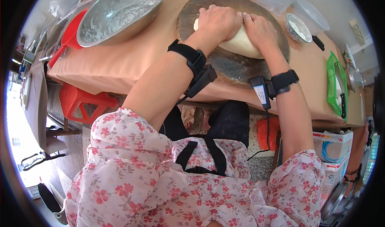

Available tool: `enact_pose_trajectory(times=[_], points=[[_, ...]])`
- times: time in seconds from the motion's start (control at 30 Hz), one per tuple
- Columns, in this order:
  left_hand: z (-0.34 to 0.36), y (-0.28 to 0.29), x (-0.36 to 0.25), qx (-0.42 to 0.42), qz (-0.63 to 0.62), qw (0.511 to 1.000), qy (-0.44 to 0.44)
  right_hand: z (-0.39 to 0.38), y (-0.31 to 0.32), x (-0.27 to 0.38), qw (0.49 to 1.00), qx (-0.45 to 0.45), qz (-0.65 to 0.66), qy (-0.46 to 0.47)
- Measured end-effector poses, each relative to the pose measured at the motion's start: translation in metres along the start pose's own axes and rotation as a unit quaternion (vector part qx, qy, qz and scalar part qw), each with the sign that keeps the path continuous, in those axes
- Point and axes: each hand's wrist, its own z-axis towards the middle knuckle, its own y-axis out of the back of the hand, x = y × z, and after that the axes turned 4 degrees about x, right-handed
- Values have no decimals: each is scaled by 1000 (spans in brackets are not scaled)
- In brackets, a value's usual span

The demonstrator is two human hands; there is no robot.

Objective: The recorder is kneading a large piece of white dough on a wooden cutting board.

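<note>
A smooth lump of pale dough (241, 45) lies on a round dark wooden board (230, 69) at the table's far middle. My left hand (221, 22) presses onto the dough's upper left part with its fingers curled. Against it on the right, my right hand (260, 32) bears down on the dough, its fingers bent over the far side. The thumbs are close together. Both hands partly hide the dough, and some fingertips cannot be seen. Each wrist wears a black strap with a small device.
A big floury metal basin (120, 20) and a red dipper (69, 37) stand left of the board. To the right are a small bowl of white powder (298, 28), a clear plastic tub (313, 14) and a green basket (332, 84) with a black-handled knife (343, 106). Below left is a red stool (82, 104).
</note>
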Motion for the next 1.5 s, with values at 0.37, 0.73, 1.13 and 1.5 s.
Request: enact_pose_trajectory(times=[0.37, 0.73, 1.13, 1.5], points=[[-22, -5, -1, -20, 11, 999, -30, -20, -1, -1, 996, 10, -84, 3], [-83, -31, 11, -299, 5, 937, -179, -90, -19, -3, 961, -214, -22, 172], [-115, -39, 13, -337, -23, 919, -203, -121, -32, -3, 921, -315, -50, 225], [-65, -24, 10, -253, 7, 955, -155, -71, -15, -4, 976, -167, -25, 138]])
